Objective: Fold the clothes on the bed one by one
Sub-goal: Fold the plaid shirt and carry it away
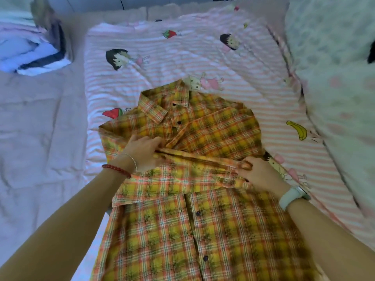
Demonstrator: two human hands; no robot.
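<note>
Two bare forearms reach forward from the bottom edge over a yellow and orange plaid shirt (182,230), which lies front side up, buttoned, on a pink striped sheet (182,57) with cartoon prints. The lower part of the shirt runs out of view at the bottom edge, and its collar points away from the person. Both sleeves are folded across the chest. The left hand (142,151), with a red bead bracelet (116,170) and a thin bangle at the wrist, pinches one end of a narrow folded strip of the sleeve, fingers curled together on the cloth. The right hand (261,173), with a pale watch (294,196), grips the other end by the cuff, fingers closed on it. Bare sheet lies free beyond the collar. Farther left, a stack of folded clothes (34,51) sits on the plain cover, well apart; a pale quilt (334,78) lines the right edge.
</note>
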